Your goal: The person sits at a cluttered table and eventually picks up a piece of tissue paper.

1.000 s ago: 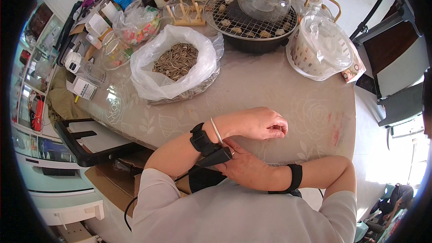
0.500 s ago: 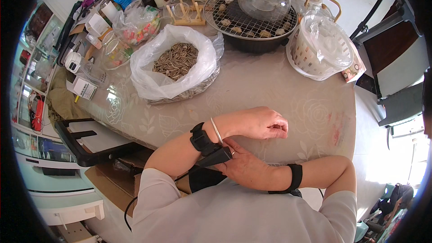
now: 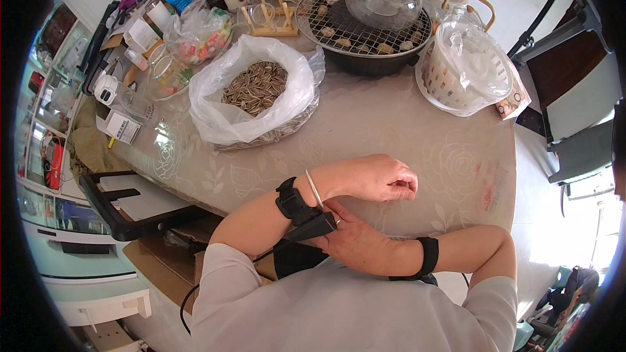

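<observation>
My left hand (image 3: 389, 180) hangs over the near part of the table with its fingers loosely curled, and nothing shows in them. Above that wrist sit a thin silver bangle (image 3: 313, 189) and a black strap (image 3: 291, 201) carrying a black box-shaped wrist device (image 3: 313, 227). My right hand (image 3: 352, 240), wearing a ring, grips this device from its right end; some of the fingers are hidden underneath. Another black band (image 3: 428, 257) circles my right forearm. Beyond my hands, an open white plastic bag (image 3: 208, 107) of striped sunflower seeds (image 3: 255, 88) stands on the table.
A glass teapot (image 3: 385, 0) sits on a round grill (image 3: 319, 16) with stones under its mesh. To its right is a white basket (image 3: 456, 78) covered in plastic. Jars, packages and a wooden cup rack (image 3: 272, 29) crowd the far left. A black-framed chair (image 3: 120, 228) stands left.
</observation>
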A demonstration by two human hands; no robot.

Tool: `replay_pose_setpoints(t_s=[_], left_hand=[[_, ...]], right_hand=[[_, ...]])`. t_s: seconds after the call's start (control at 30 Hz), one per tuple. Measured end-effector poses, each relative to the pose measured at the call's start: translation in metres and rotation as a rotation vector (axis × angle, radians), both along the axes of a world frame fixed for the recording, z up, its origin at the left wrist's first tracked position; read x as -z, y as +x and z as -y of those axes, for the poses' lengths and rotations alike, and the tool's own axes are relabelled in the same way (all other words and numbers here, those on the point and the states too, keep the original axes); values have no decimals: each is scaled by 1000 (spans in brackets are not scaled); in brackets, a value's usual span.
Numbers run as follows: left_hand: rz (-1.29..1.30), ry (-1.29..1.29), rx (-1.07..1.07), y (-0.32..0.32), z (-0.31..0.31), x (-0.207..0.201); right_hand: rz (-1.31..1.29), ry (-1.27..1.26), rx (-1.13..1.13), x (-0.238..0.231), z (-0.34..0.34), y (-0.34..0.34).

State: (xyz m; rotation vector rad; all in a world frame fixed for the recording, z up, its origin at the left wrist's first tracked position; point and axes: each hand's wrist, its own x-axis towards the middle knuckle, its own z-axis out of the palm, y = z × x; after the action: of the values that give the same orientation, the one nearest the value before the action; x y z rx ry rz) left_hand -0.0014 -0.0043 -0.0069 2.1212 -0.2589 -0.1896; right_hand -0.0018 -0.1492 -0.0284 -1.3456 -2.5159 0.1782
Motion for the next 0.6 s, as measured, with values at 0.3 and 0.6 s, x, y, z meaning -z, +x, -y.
replay_pose_setpoints(t_s=[0.3,0.6], left_hand=[[17,6,10,0,0,1],[15,7,11,0,0,1]], right_hand=[[5,-15,0,0,0,-1],[44,-3,-4,-4,0,1]])
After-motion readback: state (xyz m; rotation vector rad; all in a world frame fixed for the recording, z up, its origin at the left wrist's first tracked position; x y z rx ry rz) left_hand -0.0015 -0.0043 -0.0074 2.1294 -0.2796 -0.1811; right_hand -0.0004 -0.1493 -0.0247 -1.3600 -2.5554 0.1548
